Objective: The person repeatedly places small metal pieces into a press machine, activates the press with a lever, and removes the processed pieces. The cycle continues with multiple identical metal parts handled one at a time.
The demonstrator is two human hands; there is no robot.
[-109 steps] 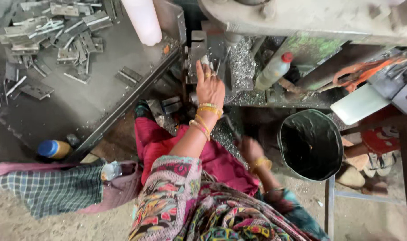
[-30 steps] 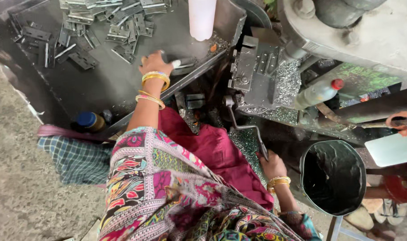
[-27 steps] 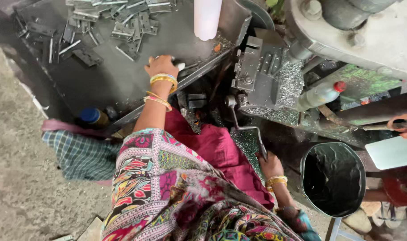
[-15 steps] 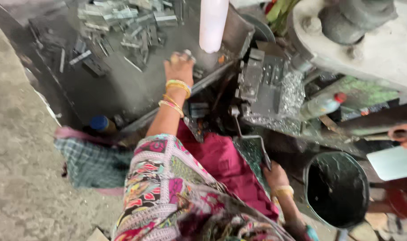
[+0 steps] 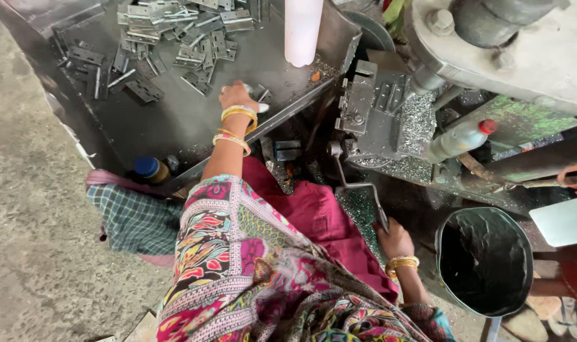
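small grey metal hinge (image 5: pixel 258 95), flat on dark tray, bent metal lever (image 5: pixel 358 190), angled downward

Cluttered workshop floor beside a press.
Black bucket (image 5: pixel 485 259) at lower right, plastic bottle (image 5: pixel 459 140) amid metal shavings (image 5: pixel 415 120), checked cloth (image 5: pixel 133 218) lower left.

We see hinges (image 5: pixel 168 38) piled at the tray's (image 5: pixel 174 126) far end, the press (image 5: pixel 377 114) right of it, and the bucket (image 5: pixel 485 259) near right.
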